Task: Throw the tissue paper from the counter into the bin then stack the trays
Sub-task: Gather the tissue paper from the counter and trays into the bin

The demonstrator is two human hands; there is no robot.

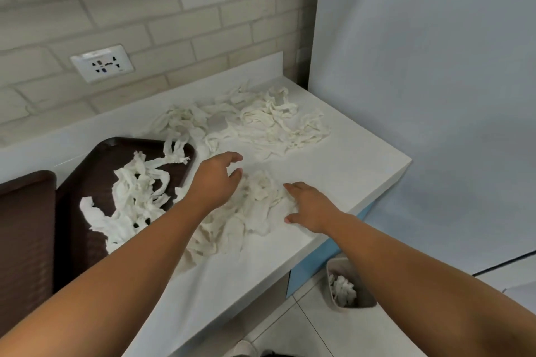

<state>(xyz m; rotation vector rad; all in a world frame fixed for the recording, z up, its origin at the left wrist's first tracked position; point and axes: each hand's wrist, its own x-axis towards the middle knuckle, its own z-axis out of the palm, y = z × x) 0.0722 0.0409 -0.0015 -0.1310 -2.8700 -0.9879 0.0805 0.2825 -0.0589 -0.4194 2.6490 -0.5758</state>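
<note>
Torn white tissue paper lies in heaps on the white counter [333, 171]. A near heap [255, 206] sits between my hands. My left hand [217, 180] hovers over its left side with fingers loosely curved, holding nothing. My right hand [307, 206] rests flat on its right side, fingers spread. A far heap [261, 122] lies by the back wall. More tissue [130, 197] lies on a dark brown tray [87, 171]. A second brown tray [26, 235] is at the left edge. The small bin [333, 295] on the floor below the counter holds some tissue.
A brick-tile wall with a white power socket [101, 62] backs the counter. A pale blue wall [435, 95] closes the right side. The counter's front edge runs diagonally; below it are a blue cabinet front [319, 258] and tiled floor.
</note>
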